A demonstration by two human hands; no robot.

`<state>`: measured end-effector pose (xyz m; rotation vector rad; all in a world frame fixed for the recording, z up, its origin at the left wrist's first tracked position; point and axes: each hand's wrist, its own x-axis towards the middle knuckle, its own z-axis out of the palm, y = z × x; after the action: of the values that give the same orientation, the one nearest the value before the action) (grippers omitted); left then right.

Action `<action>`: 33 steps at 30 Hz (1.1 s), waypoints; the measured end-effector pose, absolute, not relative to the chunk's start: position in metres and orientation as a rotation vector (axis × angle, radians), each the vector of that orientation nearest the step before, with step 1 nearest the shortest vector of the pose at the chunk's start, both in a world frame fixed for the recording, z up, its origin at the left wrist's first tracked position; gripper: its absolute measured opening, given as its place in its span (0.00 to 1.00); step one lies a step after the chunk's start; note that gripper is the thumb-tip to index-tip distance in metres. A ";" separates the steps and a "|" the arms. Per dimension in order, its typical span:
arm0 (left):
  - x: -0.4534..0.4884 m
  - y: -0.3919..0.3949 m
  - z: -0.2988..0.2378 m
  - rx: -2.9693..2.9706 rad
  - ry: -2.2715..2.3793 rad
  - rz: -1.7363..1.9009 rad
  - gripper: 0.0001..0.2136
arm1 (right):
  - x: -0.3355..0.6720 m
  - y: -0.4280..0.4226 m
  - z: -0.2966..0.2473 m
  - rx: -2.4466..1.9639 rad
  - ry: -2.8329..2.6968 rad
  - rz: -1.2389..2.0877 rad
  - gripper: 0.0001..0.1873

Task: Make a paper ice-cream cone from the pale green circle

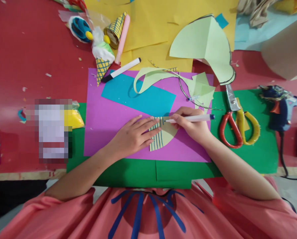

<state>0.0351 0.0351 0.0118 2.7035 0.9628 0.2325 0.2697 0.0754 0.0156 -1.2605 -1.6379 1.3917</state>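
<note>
My left hand (pixel 135 134) lies flat with fingers stretched out, pressing down a pale green fan-shaped paper piece (pixel 163 137) that bears blue lines. My right hand (pixel 192 124) is closed around a white marker with a blue end (pixel 193 118), its tip touching the top of that paper piece. The piece rests on a purple sheet (pixel 103 122), which lies over a green sheet (pixel 258 152). A blue sheet (pixel 138 94) sits on the purple one just above my hands.
Red-and-yellow scissors (pixel 235 124) lie right of my hand, a blue glue gun (pixel 279 106) further right. A black-tipped marker (pixel 121 69), a pink stick (pixel 123 38), paper cones (pixel 102 63), green paper offcuts (pixel 203 43) and yellow sheets (pixel 150 20) lie at the back.
</note>
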 end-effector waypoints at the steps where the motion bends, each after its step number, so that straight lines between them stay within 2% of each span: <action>1: 0.035 0.035 0.012 2.701 0.962 0.230 0.18 | 0.270 0.075 0.016 -1.236 -1.550 1.432 0.14; 3: 0.035 0.036 0.012 2.693 0.962 0.222 0.18 | 0.271 0.075 0.014 -1.191 -1.436 1.488 0.15; 5: 0.035 0.036 0.011 2.696 0.966 0.216 0.19 | 0.271 0.074 0.012 -1.167 -1.420 1.497 0.12; 11: 0.035 0.036 0.010 2.720 1.008 0.190 0.20 | 0.270 0.071 0.007 -1.182 -1.608 1.392 0.06; 16: 0.036 0.036 0.012 2.738 1.020 0.149 0.19 | 0.268 0.069 0.011 -1.314 -1.813 1.204 0.12; 33: 0.036 0.036 0.011 2.718 1.008 0.207 0.19 | 0.267 0.069 0.011 -1.245 -1.939 1.136 0.13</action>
<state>0.0360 0.0361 0.0112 2.7175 1.0076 0.2073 0.2673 0.0688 0.0106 -1.2449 -1.9389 1.1356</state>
